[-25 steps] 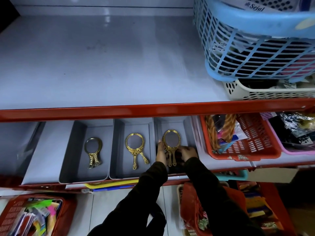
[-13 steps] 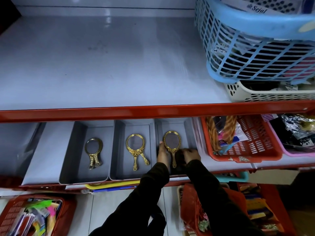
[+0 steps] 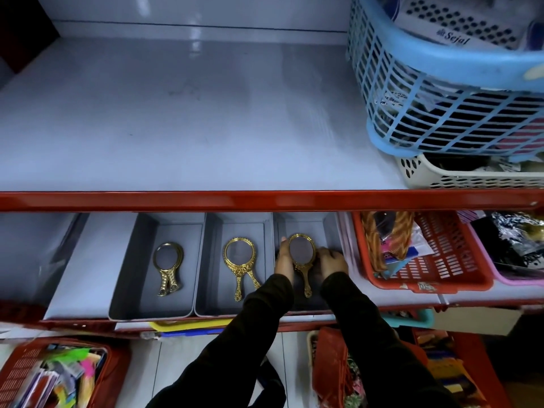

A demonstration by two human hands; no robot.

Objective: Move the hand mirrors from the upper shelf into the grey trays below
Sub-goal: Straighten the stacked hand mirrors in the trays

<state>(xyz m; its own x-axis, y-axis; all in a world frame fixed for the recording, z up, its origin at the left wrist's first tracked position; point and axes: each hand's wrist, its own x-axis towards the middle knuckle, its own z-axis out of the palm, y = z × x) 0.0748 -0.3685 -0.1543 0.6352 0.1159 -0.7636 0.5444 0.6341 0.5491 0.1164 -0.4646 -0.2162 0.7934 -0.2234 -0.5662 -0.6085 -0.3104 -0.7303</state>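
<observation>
Three grey trays sit side by side on the lower shelf. The left tray [image 3: 129, 278] holds dull gold round hand mirrors [image 3: 168, 267]. The middle tray [image 3: 212, 278] holds bright gold round mirrors [image 3: 240, 260], stacked with their handles fanned apart. In the right tray [image 3: 329, 228] lies a gold oval hand mirror [image 3: 301, 251], handle towards me. My left hand [image 3: 284, 259] grips its left rim and my right hand [image 3: 332, 259] presses against its right side. Both sleeves are black. No mirror shows on the upper shelf [image 3: 191, 113].
A red shelf lip [image 3: 265, 198] overhangs the backs of the trays. On the upper shelf's right stand a blue basket [image 3: 441, 92] and a white basket [image 3: 471, 175]. A red basket [image 3: 426, 254] and a pink one [image 3: 512, 278] are right of the trays. More baskets sit below.
The two oval mirror handles that lay side by side between my hands now line up as one. Both hands have slid a little further into the right tray.
</observation>
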